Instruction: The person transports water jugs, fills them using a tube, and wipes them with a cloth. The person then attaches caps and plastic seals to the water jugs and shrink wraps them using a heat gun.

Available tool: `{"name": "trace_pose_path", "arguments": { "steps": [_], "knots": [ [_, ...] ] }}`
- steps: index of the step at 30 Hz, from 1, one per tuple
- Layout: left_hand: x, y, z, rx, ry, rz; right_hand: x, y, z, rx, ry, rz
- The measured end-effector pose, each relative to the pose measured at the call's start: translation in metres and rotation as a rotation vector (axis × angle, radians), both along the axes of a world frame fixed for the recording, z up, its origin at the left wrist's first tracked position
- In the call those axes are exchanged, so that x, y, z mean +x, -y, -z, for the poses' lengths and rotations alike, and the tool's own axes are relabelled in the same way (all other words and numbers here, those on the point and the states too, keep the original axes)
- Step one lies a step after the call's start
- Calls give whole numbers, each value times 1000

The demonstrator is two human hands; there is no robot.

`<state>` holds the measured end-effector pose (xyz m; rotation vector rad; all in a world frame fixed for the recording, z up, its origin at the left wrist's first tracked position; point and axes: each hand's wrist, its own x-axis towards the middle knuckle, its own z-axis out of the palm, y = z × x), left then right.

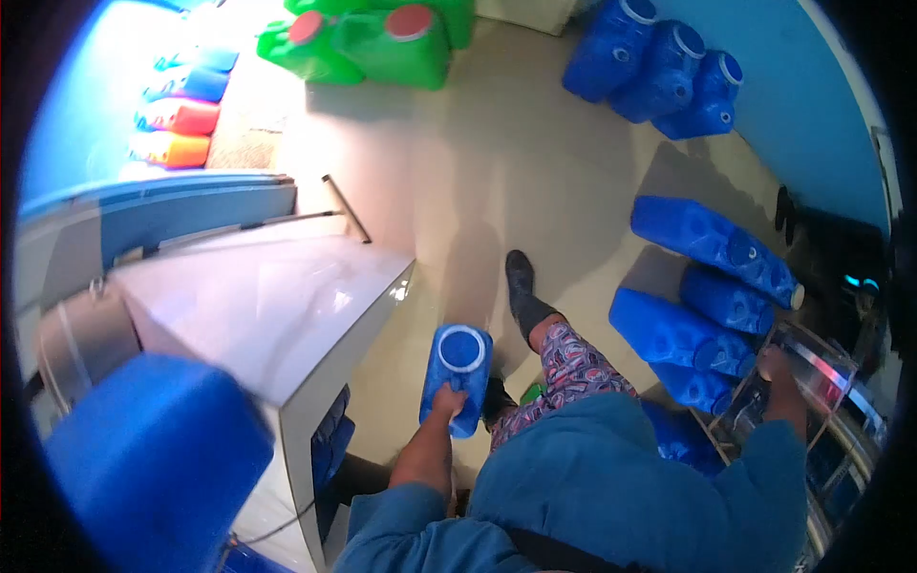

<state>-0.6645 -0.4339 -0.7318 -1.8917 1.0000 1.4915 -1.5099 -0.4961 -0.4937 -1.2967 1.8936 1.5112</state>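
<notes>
A blue jug with a round, pale-rimmed top hangs beside my leg, and my left hand is closed around its handle. On the far right, my right hand rests at a clear plastic box on a metal frame; its fingers are too small and dim to make out. Several blue jugs lie on the floor just left of that hand.
A white counter stands at left with a large blue container in front. Green jugs stand at the top, three blue jugs at upper right. Coloured jugs line the upper-left wall. Beige floor lies between.
</notes>
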Motion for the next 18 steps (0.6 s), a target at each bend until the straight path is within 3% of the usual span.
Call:
{"name": "trace_pose_path", "arguments": {
  "steps": [2,4,7,11,13,15,18],
  "knots": [
    [-21,53,19,-41,-11,-63,85,32,0,-147,175,465],
    [-39,109,50,-92,-86,-179,131,22,36,-414,386,808],
    [-93,240,26,-123,-74,-334,171,6,82,-330,565,875],
    [-95,337,148,-498,-250,-182,193,-58,107,-382,630,969],
    [-135,417,68,-522,-298,-226,203,-72,98,-400,581,943],
    [-153,450,21,-721,-385,-363,211,-87,98,-362,513,878],
    [-154,472,-71,-721,-582,-83,239,-101,148,-271,575,768]
  ]
}}
